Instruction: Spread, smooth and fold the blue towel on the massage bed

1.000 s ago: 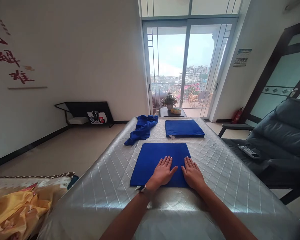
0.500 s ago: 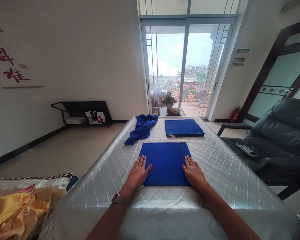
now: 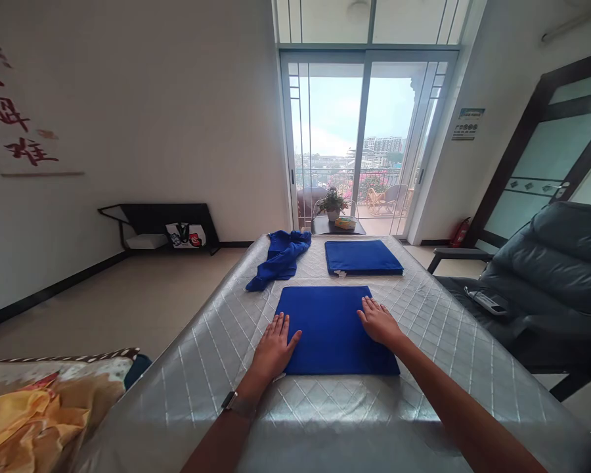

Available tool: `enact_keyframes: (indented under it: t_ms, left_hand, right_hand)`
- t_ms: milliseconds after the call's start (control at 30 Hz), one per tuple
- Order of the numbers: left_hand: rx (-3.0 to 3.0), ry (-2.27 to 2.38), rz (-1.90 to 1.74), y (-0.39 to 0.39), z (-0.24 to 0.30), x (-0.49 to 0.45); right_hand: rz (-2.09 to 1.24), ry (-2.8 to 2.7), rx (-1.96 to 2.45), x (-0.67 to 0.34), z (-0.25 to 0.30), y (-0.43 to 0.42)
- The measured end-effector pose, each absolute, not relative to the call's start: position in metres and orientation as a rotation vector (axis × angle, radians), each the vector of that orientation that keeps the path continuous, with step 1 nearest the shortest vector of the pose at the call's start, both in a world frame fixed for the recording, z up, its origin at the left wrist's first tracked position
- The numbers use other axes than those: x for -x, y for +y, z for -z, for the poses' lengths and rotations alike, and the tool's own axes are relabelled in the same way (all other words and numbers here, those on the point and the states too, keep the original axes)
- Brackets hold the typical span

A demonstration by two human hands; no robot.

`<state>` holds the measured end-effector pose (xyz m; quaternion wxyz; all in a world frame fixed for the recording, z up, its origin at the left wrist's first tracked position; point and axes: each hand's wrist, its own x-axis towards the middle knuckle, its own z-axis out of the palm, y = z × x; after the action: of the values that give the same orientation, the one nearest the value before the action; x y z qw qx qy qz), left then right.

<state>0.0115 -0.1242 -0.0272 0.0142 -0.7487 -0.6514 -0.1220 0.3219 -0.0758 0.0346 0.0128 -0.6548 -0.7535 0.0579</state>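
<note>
A flat blue folded cloth (image 3: 332, 335) lies squarely on the silver quilted table cover (image 3: 217, 348) in front of me. My left hand (image 3: 274, 345) rests open on its left edge, fingers pointing forward and thumb spread onto the fabric. At the far right corner, my right hand (image 3: 378, 320) lies open and nearly flat, its fingers along the edge. Beyond it sits a stack of blue folded cloths (image 3: 363, 257) with a white tag at the front. To the left of that stack is a crumpled blue cloth (image 3: 282, 258).
A dark armchair (image 3: 561, 269) with a white device (image 3: 487, 301) on its seat stands at the right. Yellow fabric (image 3: 29, 424) lies at the lower left. Past the table are a potted plant (image 3: 333, 203) on a small dark table and a sliding glass door (image 3: 325, 125).
My right hand has slid forward along the right side to the far corner. My left hand stays on the left edge. The view has tilted slightly upward.
</note>
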Motion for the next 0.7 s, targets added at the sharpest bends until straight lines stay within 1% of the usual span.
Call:
enact_keyframes:
  t_ms: [300,500,700]
  left_hand:
    - [2.354,-2.035,0.357,-0.123,0.031,-0.007]
    - [2.361,-2.028,0.368,-0.124,0.029,-0.007]
    - [2.401,-2.051,0.294,-0.126,0.022,-0.006]
  right_hand:
    - [-0.200,-2.232,2.075,-0.322,-0.002,-0.050]
    - [-0.210,-2.229,2.095,-0.321,-0.004,-0.050]
    - [-0.221,-2.212,2.095,-0.319,-0.005,-0.051]
